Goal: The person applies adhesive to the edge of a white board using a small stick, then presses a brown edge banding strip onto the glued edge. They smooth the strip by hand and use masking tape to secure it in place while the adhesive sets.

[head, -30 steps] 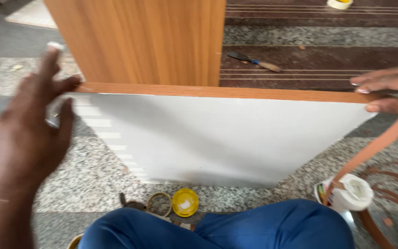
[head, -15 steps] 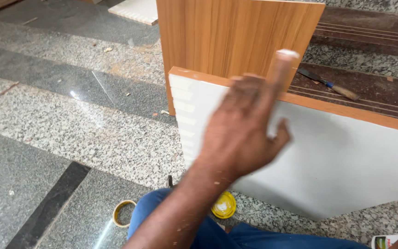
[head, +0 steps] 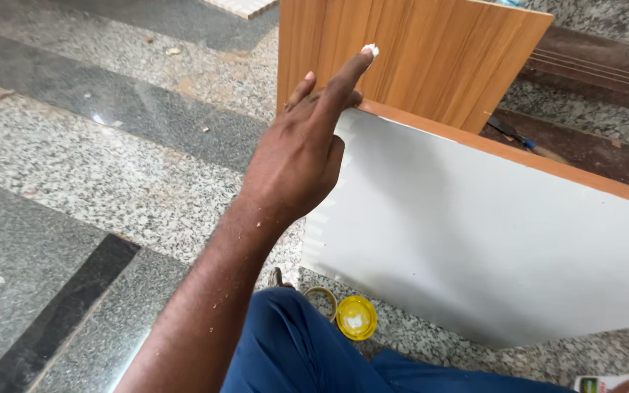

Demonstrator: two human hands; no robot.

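Landmark: white laminated board [head: 489, 240], lying tilted over the granite floor [head: 74, 182], its upper long edge carrying a brown edge band [head: 518, 156].

1. Left hand [head: 293, 160]. Raised at the board's upper left corner, empty of any tool; forefinger extended, other fingers loosely curled, nothing gripped. A dab of white adhesive [head: 370, 49] sits on the fingertip, apparently kept clear of other surfaces so it stays on the finger.
2. Right hand. Only a sliver of skin shows at the frame's bottom right corner, below the board's lower right edge; whether it is apart or closed cannot be told.
3. Wood-grain panel [head: 409, 58]. Stands upright just behind the board's banded edge, meeting it at the corner; the finger points across its face.
4. Yellow lid [head: 357, 318]. On the floor below the board's lower left edge, beside a roll of tape [head: 322, 297], probably set within reach.
5. Chisel-like tool [head: 518, 138]. On the floor beyond the board's banded edge, right of the panel.
6. Blue trouser leg [head: 307, 356]. Below the board's lower edge.
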